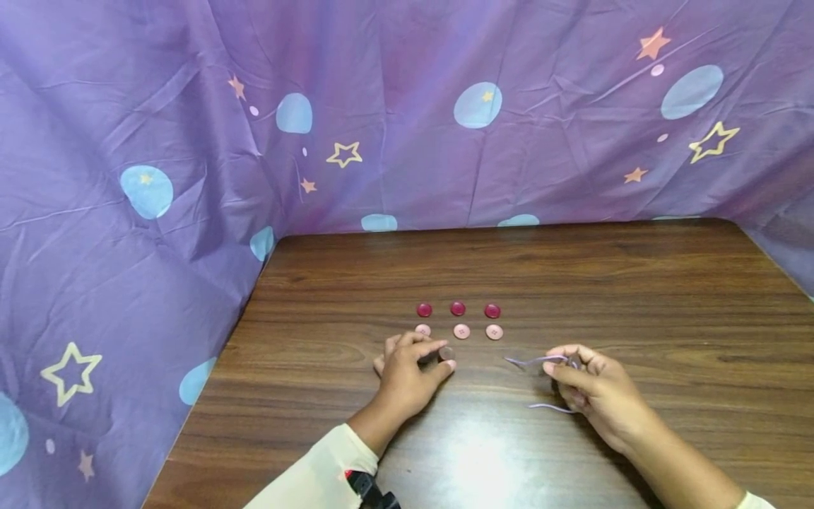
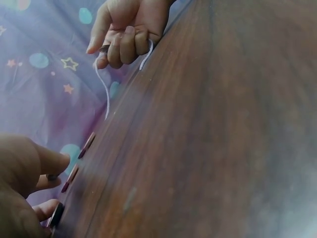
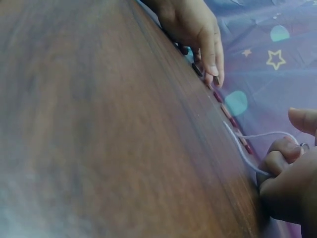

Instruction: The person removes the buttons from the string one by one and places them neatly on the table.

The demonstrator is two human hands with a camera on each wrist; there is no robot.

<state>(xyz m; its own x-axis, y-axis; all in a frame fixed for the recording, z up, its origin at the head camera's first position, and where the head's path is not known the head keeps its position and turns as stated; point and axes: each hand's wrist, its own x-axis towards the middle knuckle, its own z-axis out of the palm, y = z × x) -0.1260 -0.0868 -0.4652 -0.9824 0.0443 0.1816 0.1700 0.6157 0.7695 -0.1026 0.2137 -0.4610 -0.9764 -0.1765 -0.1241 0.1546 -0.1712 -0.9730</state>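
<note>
My left hand [image 1: 407, 375] pinches a small dark brown button [image 1: 447, 353] between thumb and index finger, just in front of the pink buttons. Another dark button [image 2: 57, 215] shows low beneath that hand in the left wrist view. Off to the right, my right hand [image 1: 598, 389] grips a pale purple string [image 1: 537, 362] with curled fingers. A dark round button [image 1: 574, 361] sits at its fingers with the string. One string end points left from the fingertips, and the other [image 1: 550, 406] hangs out below the palm.
Three dark red buttons [image 1: 458, 308] lie in a row on the brown wooden table [image 1: 318, 283]. Three light pink buttons [image 1: 461, 331] form a row nearer me, the leftmost partly behind my left hand. A purple patterned cloth [image 1: 407, 141] hangs behind and left of the table.
</note>
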